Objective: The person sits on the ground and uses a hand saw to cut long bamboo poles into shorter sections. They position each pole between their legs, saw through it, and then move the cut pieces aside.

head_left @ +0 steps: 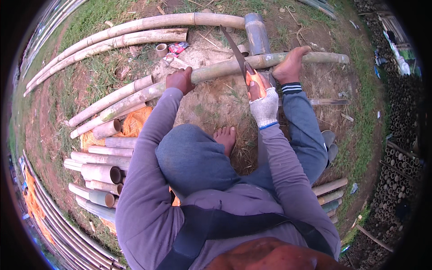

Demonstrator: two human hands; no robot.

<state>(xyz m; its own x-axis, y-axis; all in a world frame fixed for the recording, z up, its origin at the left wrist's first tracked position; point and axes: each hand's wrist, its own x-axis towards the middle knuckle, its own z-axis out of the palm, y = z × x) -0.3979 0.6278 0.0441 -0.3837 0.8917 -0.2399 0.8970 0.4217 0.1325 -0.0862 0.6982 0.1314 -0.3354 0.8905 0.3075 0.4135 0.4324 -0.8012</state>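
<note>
A long pale bamboo pole (216, 72) lies crosswise in front of me, its right part propped on a support. My left hand (180, 81) is bare and closed around the pole left of the middle. In a white fingerless knit glove, my right hand (260, 93) grips the orange handle of a handsaw (234, 48). The dark blade points away and to the left, over the pole; whether its teeth touch the bamboo I cannot tell. My bare right foot (288, 67) presses on the pole just right of the saw.
Two longer bamboo poles (155, 22) lie beyond, near a thick grey bamboo post (257, 33). Cut bamboo pieces (100, 173) are stacked at my left beside orange netting (135, 120). A short bamboo ring (161, 50) and a red wrapper (177, 47) lie on the ground ahead.
</note>
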